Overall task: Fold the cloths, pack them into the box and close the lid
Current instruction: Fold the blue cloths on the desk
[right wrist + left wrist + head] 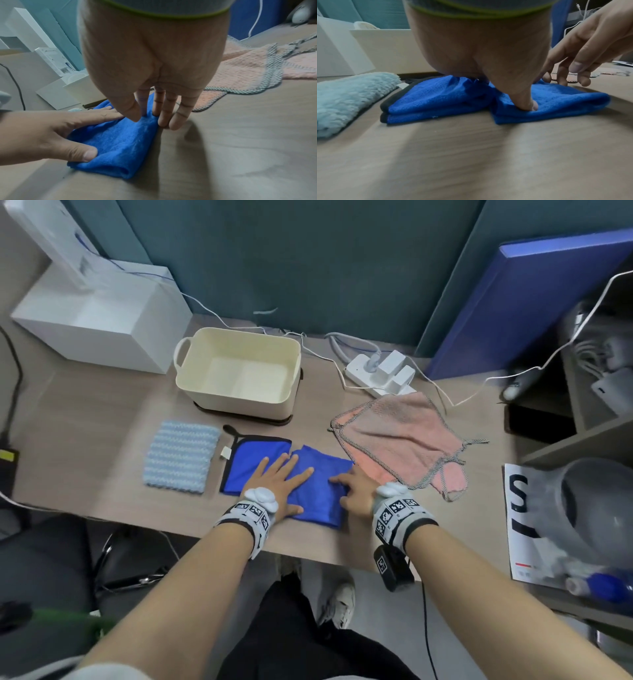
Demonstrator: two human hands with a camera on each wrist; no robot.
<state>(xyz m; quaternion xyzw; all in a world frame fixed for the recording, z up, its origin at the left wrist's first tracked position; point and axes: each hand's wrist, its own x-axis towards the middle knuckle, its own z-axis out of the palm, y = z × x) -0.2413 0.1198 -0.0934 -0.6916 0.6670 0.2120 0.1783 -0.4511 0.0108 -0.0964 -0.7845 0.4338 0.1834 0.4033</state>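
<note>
A bright blue cloth with a dark hem lies partly folded near the table's front edge. My left hand lies flat on its middle with spread fingers, and the thumb presses into the fold. My right hand touches the cloth's right edge with straight fingers; two fingertips stand on the table beside it. A folded light blue fluffy cloth lies to the left. To the right a pink cloth lies spread out and unfolded. The cream box stands open and empty behind, on a dark flat piece.
A white power strip with plugs and cables sits behind the pink cloth. A large white box stands at the back left, and a blue board leans at the back right. Shelves and a magazine border the right side.
</note>
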